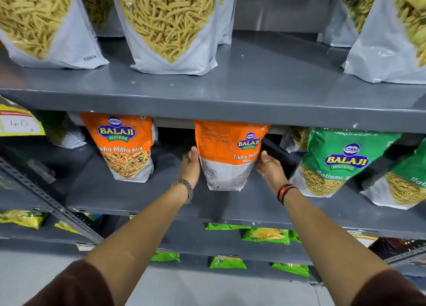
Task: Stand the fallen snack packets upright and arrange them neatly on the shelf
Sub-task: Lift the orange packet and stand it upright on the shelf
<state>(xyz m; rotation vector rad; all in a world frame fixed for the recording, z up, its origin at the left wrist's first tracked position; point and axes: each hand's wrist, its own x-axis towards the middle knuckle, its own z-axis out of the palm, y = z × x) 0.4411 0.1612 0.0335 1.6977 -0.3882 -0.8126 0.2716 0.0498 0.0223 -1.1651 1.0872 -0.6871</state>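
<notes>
Grey metal shelf [230, 197] in a shop aisle. Between my palms an orange Tikha Mitha packet [228, 156] stands upright, long axis vertical, back panel facing me. My left hand [190, 165] and right hand [269, 167] press flat against its sides, arms stretched forward, a two-handed grip.

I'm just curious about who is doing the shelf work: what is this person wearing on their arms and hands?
Both arms are bare from wrist to above the elbow, with dark brown sleeves at the upper arms. The left hand has a silvery metal bracelet at its wrist. The right hand wears thin rings on its fingers, and a red and black band circles that wrist.
</notes>
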